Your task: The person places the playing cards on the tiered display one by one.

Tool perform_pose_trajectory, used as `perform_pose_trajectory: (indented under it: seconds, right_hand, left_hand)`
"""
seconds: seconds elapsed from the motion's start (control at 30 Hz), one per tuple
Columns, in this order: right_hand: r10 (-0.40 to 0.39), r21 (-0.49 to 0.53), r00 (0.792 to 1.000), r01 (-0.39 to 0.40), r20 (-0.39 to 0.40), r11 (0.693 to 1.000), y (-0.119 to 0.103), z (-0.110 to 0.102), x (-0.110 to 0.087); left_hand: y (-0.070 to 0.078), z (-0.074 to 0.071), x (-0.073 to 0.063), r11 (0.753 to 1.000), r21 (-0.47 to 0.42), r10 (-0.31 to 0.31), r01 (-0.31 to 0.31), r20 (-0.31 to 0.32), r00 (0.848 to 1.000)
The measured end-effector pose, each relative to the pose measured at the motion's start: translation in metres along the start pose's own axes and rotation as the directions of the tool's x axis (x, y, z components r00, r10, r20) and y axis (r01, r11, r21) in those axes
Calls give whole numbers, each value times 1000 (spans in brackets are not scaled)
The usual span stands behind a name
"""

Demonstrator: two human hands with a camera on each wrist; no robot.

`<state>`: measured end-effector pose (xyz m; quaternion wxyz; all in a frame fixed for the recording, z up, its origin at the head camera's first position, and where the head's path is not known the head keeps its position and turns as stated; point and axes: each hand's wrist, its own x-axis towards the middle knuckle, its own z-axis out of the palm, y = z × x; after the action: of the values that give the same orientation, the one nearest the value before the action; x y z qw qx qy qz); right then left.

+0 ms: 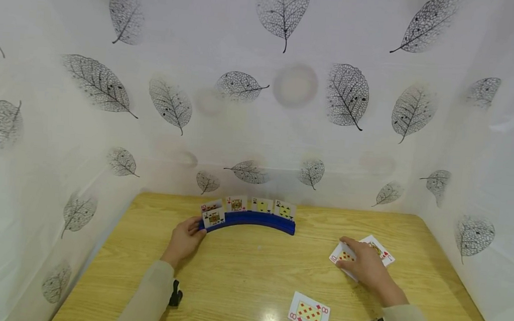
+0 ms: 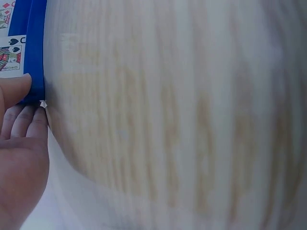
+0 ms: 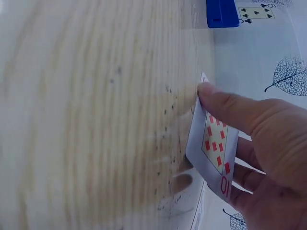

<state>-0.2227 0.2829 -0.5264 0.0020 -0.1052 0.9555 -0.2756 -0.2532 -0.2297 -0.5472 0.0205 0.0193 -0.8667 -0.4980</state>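
Observation:
A curved blue card holder (image 1: 252, 219) stands near the table's back edge with several playing cards upright in it. My left hand (image 1: 185, 239) grips its left end; the left wrist view shows the thumb (image 2: 17, 90) on the front of the blue holder (image 2: 35, 52), beside a black-suited face card (image 2: 12, 56). Away to the right, my right hand (image 1: 363, 265) holds a ten of diamonds (image 1: 344, 256). In the right wrist view the thumb lies on the tilted ten (image 3: 216, 139), with fingers behind it. A red-suited face card (image 1: 381, 250) lies partly hidden by that hand.
An eight of diamonds (image 1: 309, 314) lies face up on the wooden table (image 1: 238, 280), nearer the front. A five of clubs (image 1: 285, 210) stands at the holder's right end. Leaf-patterned white sheeting (image 1: 285, 147) rises behind the table and along both sides.

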Motion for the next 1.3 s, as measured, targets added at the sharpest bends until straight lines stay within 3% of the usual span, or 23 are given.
perform_pose_trajectory:
  seconds: [0.2,0.33,0.5,0.7,0.87,1.13,1.3]
  right_hand:
    - [-6,47,1000,7,-27,999,-5,1,-1]
    - [-22,142,999,27,-44,990,-9,-2,0]
    - [-67,285,997,75,-38,955,-20,-4,5]
    - [-73,389,997,79,-29,918,-38,1,14]
    - [-87,405,995,99,-48,909,-54,8,24]
    - [-75,376,993,103,-87,921,-77,18,40]
    - [-72,417,994,99,-81,903,-88,28,51]
  left_hand:
    - [1,-1,-1,1000,0,7,-7,10,1000]
    - [1,-1,-1,1000,-2,8,-8,10,1000]
    - [0,-1,0,1000,-6,15,-15,6,1000]
    - [1,-1,0,1000,-11,12,-12,5,1000]
    - [1,-1,0,1000,-9,15,-15,5,1000]
    - [1,0,0,1000,-20,18,-18,5,1000]
    - [0,0,0,1000,-15,6,-6,2,1000]
